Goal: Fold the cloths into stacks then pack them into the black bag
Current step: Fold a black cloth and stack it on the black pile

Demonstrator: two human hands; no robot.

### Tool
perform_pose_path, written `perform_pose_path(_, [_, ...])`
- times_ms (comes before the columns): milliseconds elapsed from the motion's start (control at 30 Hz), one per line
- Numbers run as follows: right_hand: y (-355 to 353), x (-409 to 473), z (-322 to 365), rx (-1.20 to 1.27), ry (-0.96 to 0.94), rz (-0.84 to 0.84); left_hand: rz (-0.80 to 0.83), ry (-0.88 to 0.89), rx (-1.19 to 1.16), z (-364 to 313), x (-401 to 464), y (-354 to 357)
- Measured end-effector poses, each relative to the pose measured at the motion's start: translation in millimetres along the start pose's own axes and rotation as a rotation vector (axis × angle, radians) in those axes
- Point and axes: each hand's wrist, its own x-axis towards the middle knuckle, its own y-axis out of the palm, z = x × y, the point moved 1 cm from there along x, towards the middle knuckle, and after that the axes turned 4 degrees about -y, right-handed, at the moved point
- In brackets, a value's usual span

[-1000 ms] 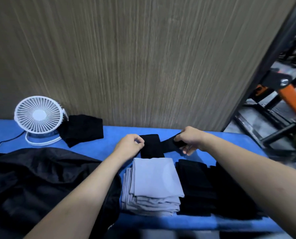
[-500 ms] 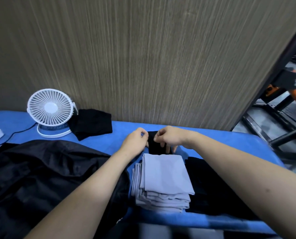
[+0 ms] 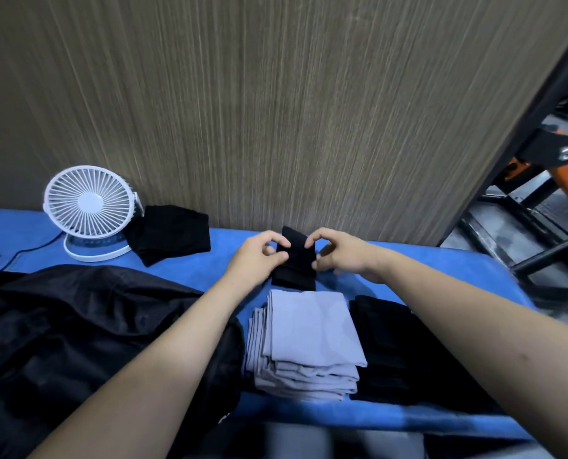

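A small black cloth point(image 3: 295, 263) lies folded on the blue table, just beyond a stack of grey folded cloths point(image 3: 305, 339). My left hand point(image 3: 259, 256) pinches its left edge and my right hand point(image 3: 340, 255) pinches its right edge, thumbs and fingers closed on the fabric. A stack of black folded cloths point(image 3: 405, 349) sits right of the grey stack, partly under my right forearm. The black bag point(image 3: 77, 329) lies crumpled at the left, partly under my left forearm. Another black cloth point(image 3: 171, 234) rests near the wall.
A white desk fan point(image 3: 89, 210) stands at the back left with its cable trailing left. A wood-grain wall panel point(image 3: 276, 111) runs close behind the blue table point(image 3: 441, 270). Black and orange metal framing point(image 3: 547, 193) stands off the table's right end.
My right hand drew in from the right, bringing the cloth's loose end over; the black cloth is now a narrower fold held at both edges. The view shifted slightly right.
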Motion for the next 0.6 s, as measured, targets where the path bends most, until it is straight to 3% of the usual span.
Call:
perform_pose_path(200, [-20.7, -15.6, 15.0, 0.374, -0.084, -0.096, 0.005, 0.074, -0.074, -41.2, -10.3, -13.2])
perform_pose_path(433, [-51.3, -78.3, 26.0, 0.259, -0.101, -0.181, 0.039, 0.214, 0.074, -103.2, -53.0, 0.0])
perform_pose_path(600, [-62.6, -136.4, 12.2, 0.098, 0.000, -0.150, 0.174, 0.242, 0.252, -120.6, -83.0, 28.9])
